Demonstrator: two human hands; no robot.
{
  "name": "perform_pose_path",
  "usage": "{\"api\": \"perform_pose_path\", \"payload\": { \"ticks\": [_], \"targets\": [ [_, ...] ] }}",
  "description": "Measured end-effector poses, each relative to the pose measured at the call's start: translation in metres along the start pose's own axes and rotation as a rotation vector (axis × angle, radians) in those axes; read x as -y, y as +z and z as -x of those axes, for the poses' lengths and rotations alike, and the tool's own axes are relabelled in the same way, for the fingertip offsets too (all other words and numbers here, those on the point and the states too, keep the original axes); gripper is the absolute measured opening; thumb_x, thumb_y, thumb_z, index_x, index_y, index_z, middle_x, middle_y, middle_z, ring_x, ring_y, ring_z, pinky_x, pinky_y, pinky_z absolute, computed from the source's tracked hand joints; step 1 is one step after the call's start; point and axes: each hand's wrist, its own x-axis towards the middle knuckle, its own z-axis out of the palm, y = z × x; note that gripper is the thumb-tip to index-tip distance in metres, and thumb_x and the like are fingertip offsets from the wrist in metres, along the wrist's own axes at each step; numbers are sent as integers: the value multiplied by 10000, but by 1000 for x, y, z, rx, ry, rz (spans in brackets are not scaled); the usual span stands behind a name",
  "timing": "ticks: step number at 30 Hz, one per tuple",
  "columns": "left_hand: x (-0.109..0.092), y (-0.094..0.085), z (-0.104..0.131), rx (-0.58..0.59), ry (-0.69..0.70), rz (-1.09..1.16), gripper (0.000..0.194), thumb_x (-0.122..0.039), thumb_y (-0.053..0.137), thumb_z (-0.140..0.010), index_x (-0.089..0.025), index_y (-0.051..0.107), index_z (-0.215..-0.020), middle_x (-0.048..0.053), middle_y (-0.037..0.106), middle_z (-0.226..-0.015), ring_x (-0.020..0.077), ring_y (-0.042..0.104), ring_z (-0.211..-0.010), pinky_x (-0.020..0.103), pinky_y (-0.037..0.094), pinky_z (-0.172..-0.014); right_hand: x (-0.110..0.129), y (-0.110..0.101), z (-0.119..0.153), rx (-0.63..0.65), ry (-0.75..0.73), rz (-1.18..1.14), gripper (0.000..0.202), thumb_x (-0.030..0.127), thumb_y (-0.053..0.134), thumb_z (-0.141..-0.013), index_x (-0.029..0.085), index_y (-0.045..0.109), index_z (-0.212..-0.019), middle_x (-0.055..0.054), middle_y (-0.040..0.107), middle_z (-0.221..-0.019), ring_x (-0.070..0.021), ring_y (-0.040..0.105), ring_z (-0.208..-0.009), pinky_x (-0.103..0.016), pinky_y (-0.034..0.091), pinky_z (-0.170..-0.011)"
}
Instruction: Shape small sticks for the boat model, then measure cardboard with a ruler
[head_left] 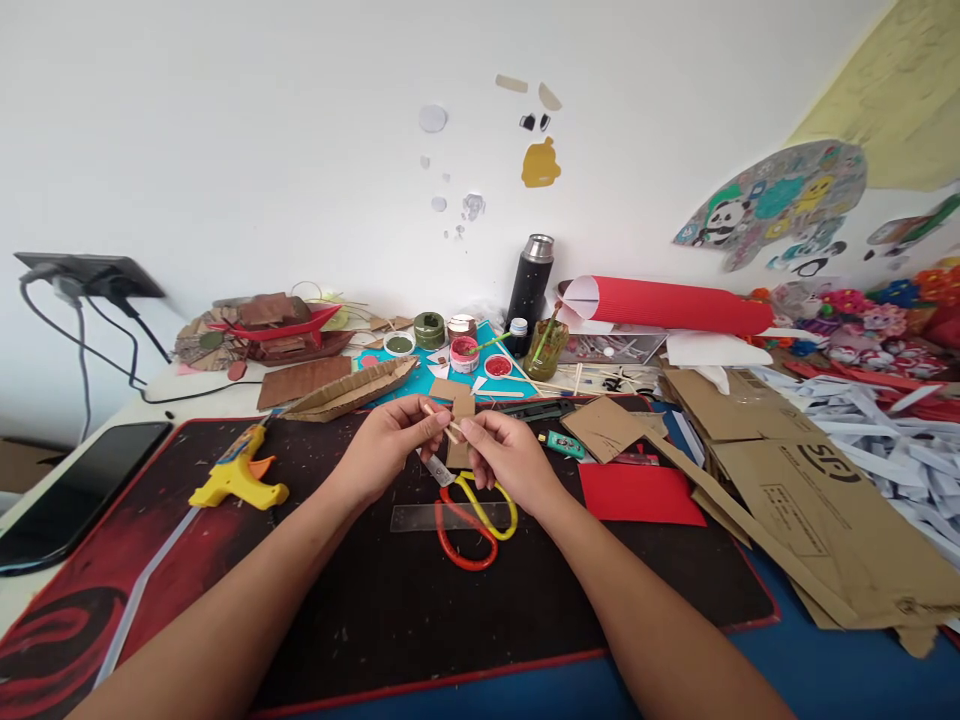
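Note:
Both my hands meet above the dark mat (360,620). My left hand (386,445) is closed, pinching a small thin tan strip (453,434) between thumb and fingers. The fingertips of my right hand (514,460) pinch close to the same strip's other end; fingers partly hide it, so whether it is wood or cardboard is unclear. Just beneath lie scissors (466,566) with one red and one yellow handle loop, a clear ruler (412,517) and small cardboard pieces (464,405). To the left rests a yellow glue gun (240,475) with a glue stick in it.
A cardboard boat shape (352,390), open paint jars (464,355) and a black flask (531,285) line the back. On the right are red paper (641,493), a green tube (565,444) and flattened cardboard (825,530). A phone (82,490) lies far left.

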Motion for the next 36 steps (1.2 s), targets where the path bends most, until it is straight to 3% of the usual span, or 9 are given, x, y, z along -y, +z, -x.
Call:
{"api": "perform_pose_path", "payload": {
  "ticks": [9, 18, 25, 32, 36],
  "targets": [
    [6, -4, -1, 5, 4, -58, 431, -551, 921, -748, -175, 775, -901, 33, 725, -761, 161, 613, -666, 294, 507, -629, -1, -2, 0, 37, 5, -5, 447, 660, 678, -919, 212, 674, -916, 51, 615, -596, -103, 547, -427, -206, 367, -398],
    [7, -7, -1, 45, -30, -81, 445, -572, 914, -749, -183, 740, -881, 44, 744, -807, 179, 647, -718, 300, 534, -656, -2, -3, 0, 8, -2, 17, 428, 640, 664, -924, 217, 660, -858, 67, 562, -520, -113, 537, -414, -215, 383, -410],
    [3, -10, 1, 57, 20, -380, 435, -615, 772, -844, -186, 711, -877, 14, 704, -752, 140, 573, -610, 274, 491, -602, 0, -1, 1, 2, 8, -4, 451, 654, 663, -924, 217, 632, -817, 92, 487, -490, -104, 524, -387, -210, 358, -404],
    [-5, -9, 4, 66, 93, -661, 441, -606, 599, -948, -211, 645, -757, -33, 609, -598, 136, 522, -558, 262, 405, -578, -3, -1, 0, 24, -1, 74, 433, 635, 605, -951, 217, 632, -842, 69, 554, -498, -109, 532, -390, -211, 362, -412],
    [-4, -13, 4, 101, 75, -634, 444, -617, 584, -964, -215, 634, -780, -33, 619, -609, 140, 541, -558, 258, 405, -565, -3, -1, 1, 14, -30, 130, 398, 610, 617, -946, 231, 608, -824, 87, 516, -471, -115, 529, -386, -217, 373, -427]
  ]
}}
